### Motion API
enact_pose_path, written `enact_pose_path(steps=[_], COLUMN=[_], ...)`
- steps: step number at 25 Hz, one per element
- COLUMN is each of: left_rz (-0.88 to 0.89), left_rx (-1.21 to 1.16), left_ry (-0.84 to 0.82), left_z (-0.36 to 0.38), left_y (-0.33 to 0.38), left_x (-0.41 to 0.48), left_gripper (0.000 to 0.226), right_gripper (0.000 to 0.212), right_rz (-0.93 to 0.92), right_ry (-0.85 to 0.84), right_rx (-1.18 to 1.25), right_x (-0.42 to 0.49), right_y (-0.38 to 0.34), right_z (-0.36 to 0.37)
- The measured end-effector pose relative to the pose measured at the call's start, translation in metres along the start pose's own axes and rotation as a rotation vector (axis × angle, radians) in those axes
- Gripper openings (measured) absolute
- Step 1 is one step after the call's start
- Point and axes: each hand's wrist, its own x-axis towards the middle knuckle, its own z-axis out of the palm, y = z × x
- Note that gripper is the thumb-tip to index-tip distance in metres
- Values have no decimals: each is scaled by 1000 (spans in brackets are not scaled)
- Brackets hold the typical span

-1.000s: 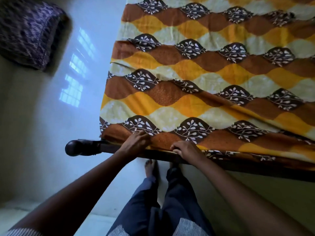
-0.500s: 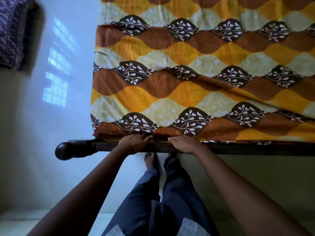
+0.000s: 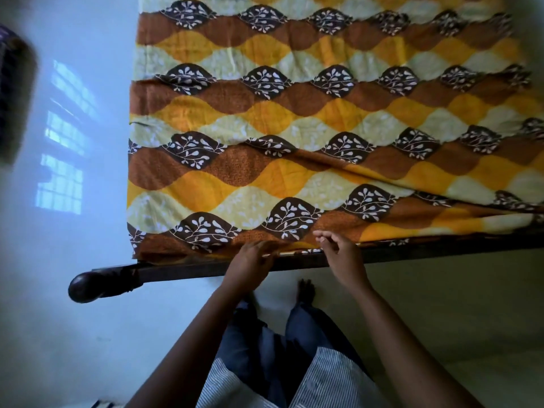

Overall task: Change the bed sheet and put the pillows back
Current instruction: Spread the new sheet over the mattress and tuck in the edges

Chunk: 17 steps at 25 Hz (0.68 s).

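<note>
We see the orange, brown and cream wave-patterned bed sheet [image 3: 294, 113] spread across the bed. The left hand [image 3: 248, 267] grips its near hem above the dark wooden rail [image 3: 188, 270]. The right hand [image 3: 341, 254] is curled just beside it, and we cannot tell if it holds cloth.

Hands at the bed
The left hand [image 3: 250, 267] holds the bed sheet [image 3: 294, 113] by its edge; the right hand [image 3: 343, 256] curls beside it, over the bed frame [image 3: 182, 269].

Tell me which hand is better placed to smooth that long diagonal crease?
Probably the right hand: it is nearer the crease in the brown, yellow and cream leaf-patterned bed sheet, which runs off rightward; the left hand grips the sheet's near edge.
</note>
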Motion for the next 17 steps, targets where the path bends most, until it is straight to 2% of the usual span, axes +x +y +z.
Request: enact_pose_path(steps=[3, 6, 12, 14, 17], left_rz=[15, 34, 6, 41, 72], left_rx=[75, 225, 424, 482, 594], left_ry=[-41, -67, -80, -51, -70], left_z=[30, 59, 136, 156, 170], left_y=[37, 77, 158, 164, 168], left_x=[34, 70, 131, 140, 153], left_gripper=[37, 41, 49, 45, 34], right_gripper=[20, 22, 47, 44, 22], right_rz=[-5, -88, -300, -435, -550], right_ry=[24, -19, -297, -335, -365], right_rx=[-37, -185, -618, -677, -744], right_x=[22, 47, 102, 115, 125], right_y=[28, 66, 163, 177, 180], right_z=[-40, -86, -197, -209, -225])
